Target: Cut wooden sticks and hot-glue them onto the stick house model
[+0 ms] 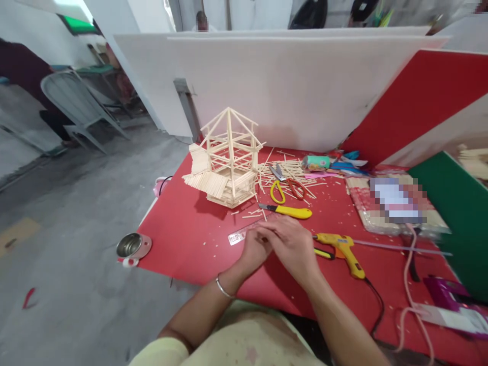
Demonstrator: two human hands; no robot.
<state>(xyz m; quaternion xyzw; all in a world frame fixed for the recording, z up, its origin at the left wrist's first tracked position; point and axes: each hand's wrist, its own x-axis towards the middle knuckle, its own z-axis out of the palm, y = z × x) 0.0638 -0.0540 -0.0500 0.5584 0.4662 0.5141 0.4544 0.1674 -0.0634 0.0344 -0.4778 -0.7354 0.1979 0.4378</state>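
My left hand point(256, 250) and my right hand point(293, 245) meet above the near part of the table, fingers curled and pressed together. Whatever they pinch is hidden behind the fingers. Under them a clear ruler point(237, 237) is partly covered. Just beyond lies a yellow utility knife point(293, 211) with its blade out. A yellow hot glue gun point(343, 248) rests right of my right hand, beside a second yellow-and-black cutter point(324, 253). A house-like frame of thin wooden sticks point(229, 168) stands behind, its roof partly covered with sticks on the left.
Scissors point(277, 192) with yellow and red handles lie by loose sticks point(314, 190) and a green can point(316, 162). A metal cup point(144, 246) stands at the left edge of the red table point(171, 239). A phone point(396, 198), cables and a white board point(305, 86) surround the workspace.
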